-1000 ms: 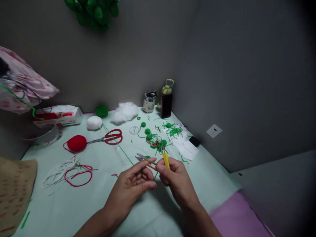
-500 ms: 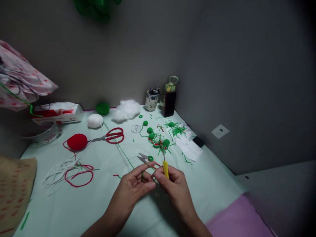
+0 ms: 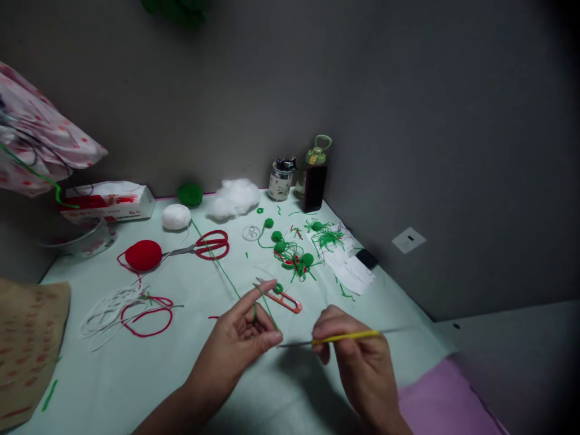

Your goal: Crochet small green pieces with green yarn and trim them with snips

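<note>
My left hand (image 3: 242, 329) is closed in a pinch on a strand of green yarn (image 3: 265, 305) that loops over its forefinger and runs back across the table. My right hand (image 3: 357, 356) grips a yellow-handled crochet hook (image 3: 347, 337), lying almost level, with its thin metal tip pointing left toward my left fingertips. Just beyond my left hand lie small orange thread snips (image 3: 281, 297) and a tiny green crocheted ring (image 3: 278, 288). A heap of green crocheted balls with loose green and red threads (image 3: 294, 257) lies farther back.
Red scissors (image 3: 206, 246), a red yarn ball (image 3: 143, 254), a white yarn ball (image 3: 176, 216), a green yarn ball (image 3: 190, 194), white stuffing (image 3: 233, 198), a jar (image 3: 281, 179) and a bottle (image 3: 316, 178) sit toward the wall. White and red cord (image 3: 131, 308) lies left; paper scraps (image 3: 348, 266) lie right.
My right hand has pulled away to the right and turned the hook from upright to nearly level. My left hand has kept its pinch on the yarn, and the snips are now uncovered.
</note>
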The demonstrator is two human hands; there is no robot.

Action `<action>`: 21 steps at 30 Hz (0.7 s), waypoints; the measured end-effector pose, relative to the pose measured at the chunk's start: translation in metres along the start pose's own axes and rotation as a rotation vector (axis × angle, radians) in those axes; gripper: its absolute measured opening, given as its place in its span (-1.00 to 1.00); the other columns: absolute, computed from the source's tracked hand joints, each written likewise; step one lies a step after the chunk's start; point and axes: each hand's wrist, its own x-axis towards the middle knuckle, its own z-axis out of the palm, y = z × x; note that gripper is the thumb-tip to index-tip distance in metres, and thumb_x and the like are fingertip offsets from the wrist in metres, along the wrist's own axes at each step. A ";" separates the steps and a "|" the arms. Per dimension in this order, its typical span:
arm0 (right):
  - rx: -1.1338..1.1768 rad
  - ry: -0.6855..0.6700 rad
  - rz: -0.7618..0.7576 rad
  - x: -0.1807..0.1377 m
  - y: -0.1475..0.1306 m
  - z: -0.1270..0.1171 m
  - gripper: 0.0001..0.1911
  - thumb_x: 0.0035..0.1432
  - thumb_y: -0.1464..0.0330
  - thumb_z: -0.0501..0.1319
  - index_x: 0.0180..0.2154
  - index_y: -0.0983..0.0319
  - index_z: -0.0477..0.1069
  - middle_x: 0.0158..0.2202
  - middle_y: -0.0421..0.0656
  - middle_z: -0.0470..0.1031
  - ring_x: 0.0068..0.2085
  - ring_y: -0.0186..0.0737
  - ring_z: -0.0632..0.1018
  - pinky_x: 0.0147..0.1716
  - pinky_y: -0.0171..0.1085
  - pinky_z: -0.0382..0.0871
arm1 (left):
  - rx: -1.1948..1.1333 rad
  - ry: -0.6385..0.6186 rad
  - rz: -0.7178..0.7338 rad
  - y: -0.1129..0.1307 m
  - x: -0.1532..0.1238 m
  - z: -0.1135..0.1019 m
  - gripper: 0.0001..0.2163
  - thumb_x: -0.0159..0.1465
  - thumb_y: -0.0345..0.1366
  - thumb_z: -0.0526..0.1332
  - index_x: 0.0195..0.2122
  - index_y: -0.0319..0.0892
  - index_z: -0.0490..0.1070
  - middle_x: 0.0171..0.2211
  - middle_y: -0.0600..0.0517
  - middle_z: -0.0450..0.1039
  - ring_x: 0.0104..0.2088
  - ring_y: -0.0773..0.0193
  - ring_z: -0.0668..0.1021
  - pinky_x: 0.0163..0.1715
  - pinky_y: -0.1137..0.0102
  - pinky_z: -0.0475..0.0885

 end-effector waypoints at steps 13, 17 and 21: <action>-0.187 -0.322 0.024 0.009 -0.018 0.011 -0.65 0.41 0.32 0.01 -0.35 0.24 0.48 -0.50 -0.18 0.43 -0.47 -0.31 0.42 -0.45 -0.31 0.30 | 0.053 -0.227 -0.018 0.007 -0.009 -0.007 -0.61 0.10 -0.37 0.45 -0.01 -0.05 0.61 -0.49 0.10 0.50 -0.43 0.30 0.46 -0.30 0.37 0.34; 0.443 -0.335 0.288 0.000 -0.008 0.019 -0.60 0.42 0.14 0.04 -0.17 0.19 0.58 -0.47 -0.18 0.51 -0.55 -0.36 0.45 -0.51 -0.35 0.37 | -0.193 -0.261 -0.062 0.008 -0.013 -0.006 -0.64 0.08 -0.34 0.48 -0.05 -0.05 0.63 -0.51 0.12 0.47 -0.48 0.35 0.44 -0.37 0.42 0.34; 0.082 -0.201 -0.149 -0.009 -0.001 0.035 -0.70 0.40 0.28 0.13 0.08 0.08 0.50 -0.21 -0.09 0.58 -0.30 -0.26 0.58 -0.34 -0.28 0.52 | -0.483 -0.135 -0.069 0.007 -0.015 0.004 -0.63 0.08 -0.33 0.49 -0.06 -0.09 0.61 -0.52 0.15 0.41 -0.49 0.40 0.41 -0.38 0.50 0.36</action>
